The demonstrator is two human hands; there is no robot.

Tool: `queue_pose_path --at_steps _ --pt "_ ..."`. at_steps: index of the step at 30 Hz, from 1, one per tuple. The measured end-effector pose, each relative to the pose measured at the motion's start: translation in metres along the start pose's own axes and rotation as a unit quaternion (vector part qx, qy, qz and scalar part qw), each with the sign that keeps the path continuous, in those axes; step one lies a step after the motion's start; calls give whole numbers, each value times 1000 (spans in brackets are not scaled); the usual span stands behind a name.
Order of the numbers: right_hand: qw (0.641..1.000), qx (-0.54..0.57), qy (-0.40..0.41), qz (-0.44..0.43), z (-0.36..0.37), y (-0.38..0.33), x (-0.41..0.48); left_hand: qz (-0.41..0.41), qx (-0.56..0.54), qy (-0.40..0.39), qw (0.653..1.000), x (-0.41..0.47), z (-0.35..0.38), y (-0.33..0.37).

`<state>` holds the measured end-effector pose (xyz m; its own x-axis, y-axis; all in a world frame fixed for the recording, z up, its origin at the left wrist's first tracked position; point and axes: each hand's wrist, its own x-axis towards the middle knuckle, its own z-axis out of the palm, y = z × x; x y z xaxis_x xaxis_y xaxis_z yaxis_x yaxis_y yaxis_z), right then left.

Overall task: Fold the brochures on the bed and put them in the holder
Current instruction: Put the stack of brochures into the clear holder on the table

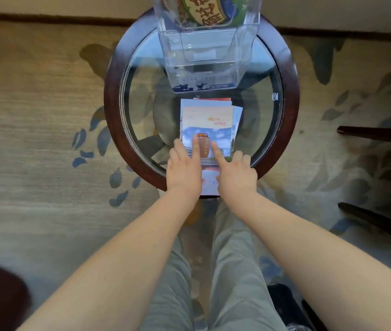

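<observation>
This looks like a hotel-style sitting room. A beige carpet patterned with blue and grey leaves covers the floor. A round, dark-wood, glass-topped worktop carries a clear acrylic brochure holder at its far side. A dark-framed cushioned chair stands at the right.

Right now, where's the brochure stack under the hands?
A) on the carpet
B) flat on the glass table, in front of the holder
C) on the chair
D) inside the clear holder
B: the brochures lie flat on the table, nearer than the holder, with the left hand and right hand each pressing a finger on the top one.
</observation>
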<state>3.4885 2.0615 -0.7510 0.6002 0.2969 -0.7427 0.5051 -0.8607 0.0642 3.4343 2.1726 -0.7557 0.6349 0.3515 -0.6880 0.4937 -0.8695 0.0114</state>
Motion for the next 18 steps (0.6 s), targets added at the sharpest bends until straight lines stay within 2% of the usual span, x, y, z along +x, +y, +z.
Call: queue_pose_path --at_steps 2,4,7,13,18 --pt "1000 20 -4 0 -6 -4 0 -6 -101 -7 995 2 -9 -2" --pt "993 115 -14 19 -12 -7 0 -24 -182 -9 983 5 -18 -3" --pt "972 230 11 33 -17 -7 -1 -52 -271 -9 961 8 -26 -4" --pt "918 386 47 73 -22 -6 3 -89 -360 38 928 10 -32 -1" --pt "887 438 67 131 -25 -3 5 -118 -456 38 881 17 -32 4"
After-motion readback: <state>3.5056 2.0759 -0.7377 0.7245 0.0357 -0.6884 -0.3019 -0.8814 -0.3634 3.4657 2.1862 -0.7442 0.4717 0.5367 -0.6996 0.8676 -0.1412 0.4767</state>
